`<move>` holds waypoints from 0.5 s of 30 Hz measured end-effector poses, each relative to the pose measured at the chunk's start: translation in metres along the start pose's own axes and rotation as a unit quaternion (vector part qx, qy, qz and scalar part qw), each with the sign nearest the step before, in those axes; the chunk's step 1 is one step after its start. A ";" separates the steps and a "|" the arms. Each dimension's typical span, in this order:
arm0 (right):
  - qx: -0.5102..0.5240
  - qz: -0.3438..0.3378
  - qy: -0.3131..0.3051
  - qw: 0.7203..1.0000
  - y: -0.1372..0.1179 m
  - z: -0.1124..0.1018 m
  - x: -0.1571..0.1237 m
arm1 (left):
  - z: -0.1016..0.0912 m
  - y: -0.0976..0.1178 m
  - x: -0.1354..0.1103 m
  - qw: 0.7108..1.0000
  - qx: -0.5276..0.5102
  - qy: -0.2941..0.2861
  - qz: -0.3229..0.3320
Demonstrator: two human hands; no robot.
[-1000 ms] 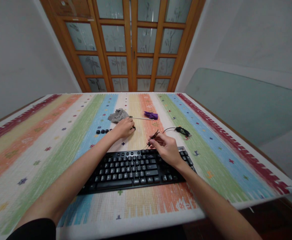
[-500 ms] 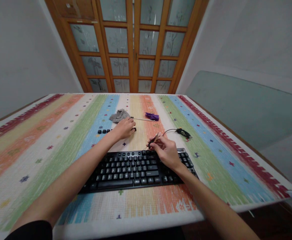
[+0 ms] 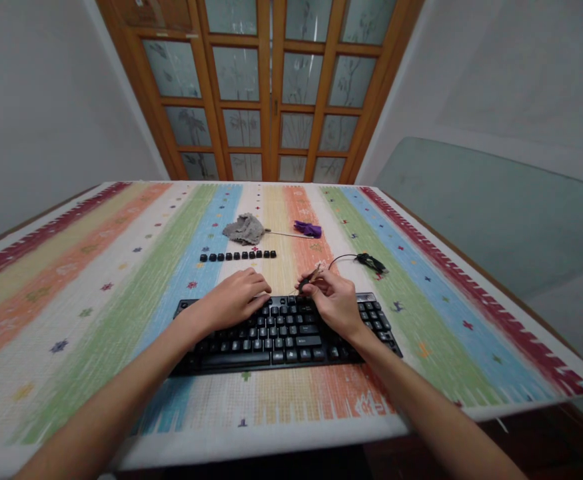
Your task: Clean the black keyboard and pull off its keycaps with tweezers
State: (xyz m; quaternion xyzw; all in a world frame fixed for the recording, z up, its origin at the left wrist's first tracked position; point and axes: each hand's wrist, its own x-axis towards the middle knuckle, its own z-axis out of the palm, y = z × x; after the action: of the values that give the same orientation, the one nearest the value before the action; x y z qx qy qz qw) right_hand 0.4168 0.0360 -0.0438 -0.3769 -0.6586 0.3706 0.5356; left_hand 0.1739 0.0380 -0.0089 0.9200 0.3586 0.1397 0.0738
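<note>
A black keyboard (image 3: pixel 251 358) lies across the near part of the table. Over its upper left keys rests my left hand (image 3: pixel 241 295), palm down, fingers stretched loosely toward the back edge, with nothing seen in them. Above the keyboard's upper right part, my right hand (image 3: pixel 335 300) is closed on a small dark keycap puller (image 3: pixel 304 283) with thin wires at its tip. My right fingers partly hide it. Beyond the left hand, several loose black keycaps (image 3: pixel 236 256) stand in a row.
Behind the keycaps lie a crumpled grey cloth (image 3: pixel 244 230), a thin rod (image 3: pixel 288 234) and a purple cloth-like bundle (image 3: pixel 308 229). A bundled black cable (image 3: pixel 370 262) is right of my right hand. The striped tablecloth (image 3: pixel 446 320) covers the table.
My left hand has come back from the end of the keycap row to the keyboard, leaving a keycap there. My right hand stays nearly still with the puller.
</note>
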 end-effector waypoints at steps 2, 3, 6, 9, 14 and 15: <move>-0.020 -0.005 -0.007 1.000 -0.001 0.001 0.000 | 0.001 0.006 -0.005 1.000 -0.030 -0.006 0.001; -0.030 -0.008 -0.013 0.999 -0.002 0.001 0.000 | 0.002 0.008 -0.006 0.999 -0.039 -0.007 -0.002; -0.059 -0.021 -0.038 0.997 -0.005 0.002 0.000 | 0.006 0.011 -0.009 0.999 -0.049 -0.007 -0.012; -0.083 -0.026 -0.045 0.995 -0.008 0.002 0.001 | 0.010 0.012 -0.011 0.998 -0.060 0.007 -0.013; -0.060 0.008 -0.023 0.998 -0.005 0.001 0.005 | 0.012 0.013 -0.014 0.997 -0.070 0.016 -0.013; -0.053 0.014 -0.021 0.998 -0.005 0.001 0.005 | 0.012 0.013 -0.015 0.997 -0.070 0.016 -0.014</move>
State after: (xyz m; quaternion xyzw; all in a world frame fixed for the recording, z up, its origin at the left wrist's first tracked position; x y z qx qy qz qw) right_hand 0.4147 0.0385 -0.0375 -0.4057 -0.6832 0.3506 0.4957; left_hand 0.1755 0.0181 -0.0207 0.9052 0.3617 0.1786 0.1339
